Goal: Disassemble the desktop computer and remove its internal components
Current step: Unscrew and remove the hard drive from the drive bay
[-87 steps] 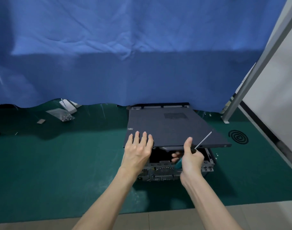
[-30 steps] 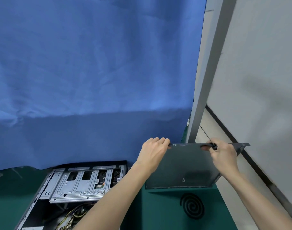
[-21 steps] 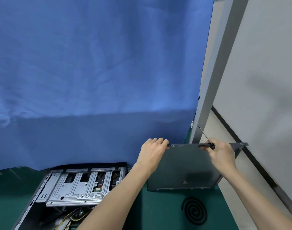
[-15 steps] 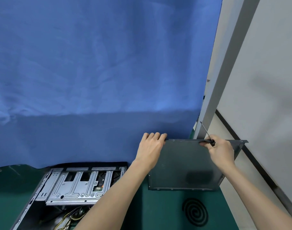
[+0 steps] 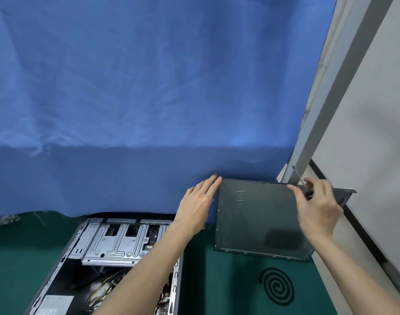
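Against the blue curtain at the far right corner of the green mat our side panel now stands parked, left hand released with fingers straight beside it, right hand curled round the screwdriver, so we judge the open computer case ready for stripping.

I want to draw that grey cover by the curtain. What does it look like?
The cover is a flat, dark grey sheet, metal by its look, with small tabs along the bottom, a darker rectangle low down and pale scratches near the top. It stands on edge on the green mat against the blue curtain. The left hand, fingers straight, is at its top left corner; the right hand, holding a screwdriver, is at its top edge.
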{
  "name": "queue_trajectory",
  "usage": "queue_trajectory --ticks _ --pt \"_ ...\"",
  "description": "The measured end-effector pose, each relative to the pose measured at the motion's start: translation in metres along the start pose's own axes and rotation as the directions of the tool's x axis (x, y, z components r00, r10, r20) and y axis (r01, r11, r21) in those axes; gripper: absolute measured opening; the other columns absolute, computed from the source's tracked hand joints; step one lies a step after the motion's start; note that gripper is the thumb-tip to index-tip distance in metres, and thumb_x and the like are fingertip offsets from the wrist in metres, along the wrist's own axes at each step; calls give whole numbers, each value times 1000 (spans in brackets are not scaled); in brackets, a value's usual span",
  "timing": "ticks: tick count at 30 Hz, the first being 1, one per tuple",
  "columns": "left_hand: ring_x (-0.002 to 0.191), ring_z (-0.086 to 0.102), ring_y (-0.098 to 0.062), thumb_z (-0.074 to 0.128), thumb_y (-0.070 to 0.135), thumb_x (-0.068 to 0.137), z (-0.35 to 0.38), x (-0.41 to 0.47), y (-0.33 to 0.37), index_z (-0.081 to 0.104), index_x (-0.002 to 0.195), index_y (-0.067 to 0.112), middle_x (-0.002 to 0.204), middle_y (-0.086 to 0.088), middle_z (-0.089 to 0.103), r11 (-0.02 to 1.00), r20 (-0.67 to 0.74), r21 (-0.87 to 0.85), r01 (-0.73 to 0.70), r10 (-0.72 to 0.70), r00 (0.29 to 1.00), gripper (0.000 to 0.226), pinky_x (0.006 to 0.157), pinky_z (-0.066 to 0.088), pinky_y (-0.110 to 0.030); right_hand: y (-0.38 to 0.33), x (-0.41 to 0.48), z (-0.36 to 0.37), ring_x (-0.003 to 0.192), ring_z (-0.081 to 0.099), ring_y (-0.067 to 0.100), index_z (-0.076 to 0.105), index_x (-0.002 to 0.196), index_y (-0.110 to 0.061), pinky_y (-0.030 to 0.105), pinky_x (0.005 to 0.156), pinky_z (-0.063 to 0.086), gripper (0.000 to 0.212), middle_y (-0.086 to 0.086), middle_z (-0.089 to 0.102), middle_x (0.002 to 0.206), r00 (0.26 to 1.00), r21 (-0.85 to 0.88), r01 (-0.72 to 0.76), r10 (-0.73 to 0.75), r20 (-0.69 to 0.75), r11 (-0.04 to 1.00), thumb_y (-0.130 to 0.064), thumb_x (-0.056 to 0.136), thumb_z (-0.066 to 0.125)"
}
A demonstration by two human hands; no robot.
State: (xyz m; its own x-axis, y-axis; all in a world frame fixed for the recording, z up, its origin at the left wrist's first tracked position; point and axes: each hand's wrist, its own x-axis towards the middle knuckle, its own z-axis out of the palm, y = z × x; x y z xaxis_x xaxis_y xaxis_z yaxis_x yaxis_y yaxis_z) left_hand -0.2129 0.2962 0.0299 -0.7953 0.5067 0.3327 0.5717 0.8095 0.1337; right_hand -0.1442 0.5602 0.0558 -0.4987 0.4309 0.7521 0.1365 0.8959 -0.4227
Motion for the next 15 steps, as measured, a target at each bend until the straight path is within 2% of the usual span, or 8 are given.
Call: queue_trajectory --ticks 2,4,5,6,7,9,12,15 --pt "139 26 -13 50 1 92 -3 -15 -13 7 153 24 159 8 8 999 7 23 42 -42 999 77 104 27 -24 -24 -18 -3 54 58 29 63 84 -6 32 48 42 29 6 62 75 994 69 105 -105 -7 992 -32 79 77" --pt "140 25 -13 48 -3 91 -5 -33 -30 11 152 24 159 8 12 995 26 34 94 -95 995 77 103 26 -24 -50 -40 -1 53 57 26 60 75 -12 30 51 42 31 0 60 65 976 149 80 -108 190 986 -38 79 76" --pt "140 24 -13 47 -5 90 -6 -46 -42 13 152 24 158 8 14 991 45 34 126 -127 991 77 103 26 -24 -65 -54 3 56 58 26 58 73 -15 31 54 43 32 -2 59 62 935 161 30 -84 345 987 -41 78 76" --pt "140 24 -13 47 -6 89 -7 -57 -53 16 151 24 157 8 18 988 68 35 153 -155 986 76 103 27 -24 -77 -66 8 60 59 26 58 71 -18 32 57 43 32 -4 59 61 859 139 -32 -43 510 990 -44 77 76" --pt "139 25 -13 47 -7 88 -7 -66 -62 19 150 24 155 7 21 983 95 41 176 -180 979 75 102 28 -25 -86 -75 13 65 60 25 57 70 -21 32 60 43 32 -7 59 61 747 97 -94 6 664 991 -47 76 76" --pt "136 30 -15 49 -6 87 -7 -90 -85 25 148 22 150 7 29 974 152 57 217 -224 963 72 99 30 -26 -107 -98 26 66 58 20 59 70 -21 29 62 43 31 -8 57 62 485 38 -222 77 871 974 -44 73 79" --pt "126 41 -17 49 -2 90 -3 -126 -115 37 144 21 140 5 44 965 224 37 259 -260 939 60 96 35 -27 -133 -128 41 53 52 13 59 89 -12 26 54 39 22 -1 57 65 196 -6 -477 112 974 879 -21 77 76" --pt "122 47 -16 48 4 94 5 -155 -145 47 138 21 135 5 50 957 258 -1 291 -281 924 48 95 39 -26 -154 -151 53 46 49 12 44 108 -11 24 44 33 28 5 61 72 34 -79 -576 120 992 813 -4 85 57"
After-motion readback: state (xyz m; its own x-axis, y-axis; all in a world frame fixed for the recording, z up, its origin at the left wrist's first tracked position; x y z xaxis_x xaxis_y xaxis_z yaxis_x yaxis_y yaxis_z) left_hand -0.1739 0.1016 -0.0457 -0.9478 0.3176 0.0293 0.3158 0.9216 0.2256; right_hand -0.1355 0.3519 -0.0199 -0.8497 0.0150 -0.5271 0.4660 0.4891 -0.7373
